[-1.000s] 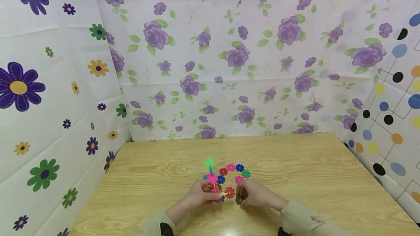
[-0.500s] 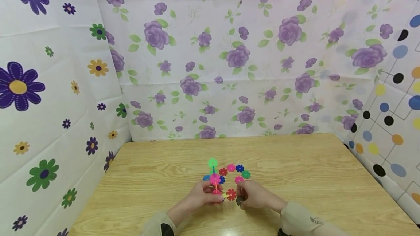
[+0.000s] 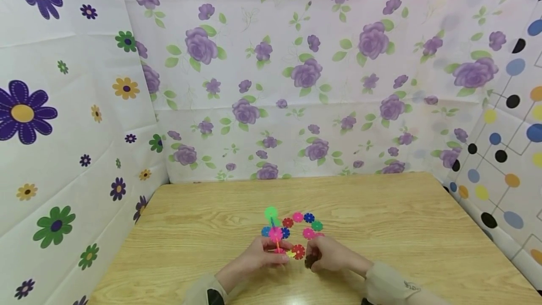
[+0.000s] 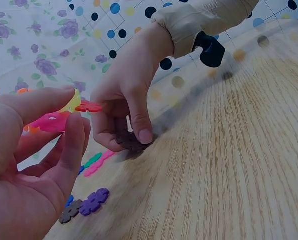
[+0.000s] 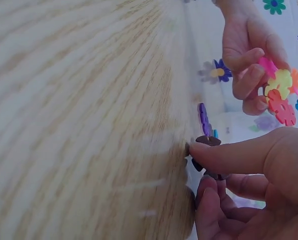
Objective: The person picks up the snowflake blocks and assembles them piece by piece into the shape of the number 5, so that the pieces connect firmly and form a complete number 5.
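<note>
My left hand (image 3: 261, 253) holds a chain of slotted, flower-shaped plastic discs between thumb and fingers. The chain stands up from the hand, with a bright green disc (image 3: 271, 212) at its top and a pink disc (image 3: 275, 235) lower down. A yellow disc (image 5: 280, 84) and a red disc (image 3: 298, 251) stick out toward the right hand. My right hand (image 3: 330, 252) pinches a dark brown disc (image 4: 132, 142) between thumb and fingertips, close over the table. The red disc and the brown disc are apart.
Loose discs lie in a rough ring behind the hands on the wooden table (image 3: 381, 215), among them a dark red disc (image 3: 288, 222), a blue disc (image 3: 309, 218) and a green disc (image 3: 317, 225). A purple disc (image 4: 94, 201) lies under the left hand. Patterned cloths (image 3: 271, 84) enclose the table.
The chain in the left hand swayed right, then back left. The brown disc has tilted in the right hand's fingers and shows less of its face. The loose discs lie where they were.
</note>
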`<state>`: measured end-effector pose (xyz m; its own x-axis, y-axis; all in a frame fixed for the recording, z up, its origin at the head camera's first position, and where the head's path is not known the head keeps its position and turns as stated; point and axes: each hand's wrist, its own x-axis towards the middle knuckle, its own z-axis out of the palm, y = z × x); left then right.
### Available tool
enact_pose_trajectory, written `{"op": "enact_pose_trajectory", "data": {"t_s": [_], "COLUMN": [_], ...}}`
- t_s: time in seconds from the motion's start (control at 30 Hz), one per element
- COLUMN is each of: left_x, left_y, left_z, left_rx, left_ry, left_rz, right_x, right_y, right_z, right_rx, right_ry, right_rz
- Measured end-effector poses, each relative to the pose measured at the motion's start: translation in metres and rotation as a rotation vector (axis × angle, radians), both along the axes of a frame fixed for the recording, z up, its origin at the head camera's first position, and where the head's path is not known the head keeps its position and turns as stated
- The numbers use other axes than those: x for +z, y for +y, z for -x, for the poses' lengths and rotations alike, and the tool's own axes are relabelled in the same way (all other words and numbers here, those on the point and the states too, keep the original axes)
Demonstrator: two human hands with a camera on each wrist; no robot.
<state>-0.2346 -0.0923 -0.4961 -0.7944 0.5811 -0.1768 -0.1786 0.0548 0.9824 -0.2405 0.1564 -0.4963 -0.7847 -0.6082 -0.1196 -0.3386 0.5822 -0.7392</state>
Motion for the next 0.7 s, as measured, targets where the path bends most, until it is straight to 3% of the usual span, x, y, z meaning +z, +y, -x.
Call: {"op": "enact_pose_trajectory", "data": {"t_s": [0.3,0.7], "left_x": [-0.002,-0.0059], "left_y": [-0.0006,-0.0022], "left_z": [-0.0001,0.0016], "left_rx": [-0.012,0.047], "left_ry": [-0.018,-0.04], "left_rz": [-0.005,-0.014], "right_x": [0.0033,0.008], "right_y": [0.0065,0.0086], "right_z": [-0.0001,0.0048], "right_rx": [0.003,-0.049], "right_ry": [0.03,0.056], "right_rz": [0.03,0.119]}}
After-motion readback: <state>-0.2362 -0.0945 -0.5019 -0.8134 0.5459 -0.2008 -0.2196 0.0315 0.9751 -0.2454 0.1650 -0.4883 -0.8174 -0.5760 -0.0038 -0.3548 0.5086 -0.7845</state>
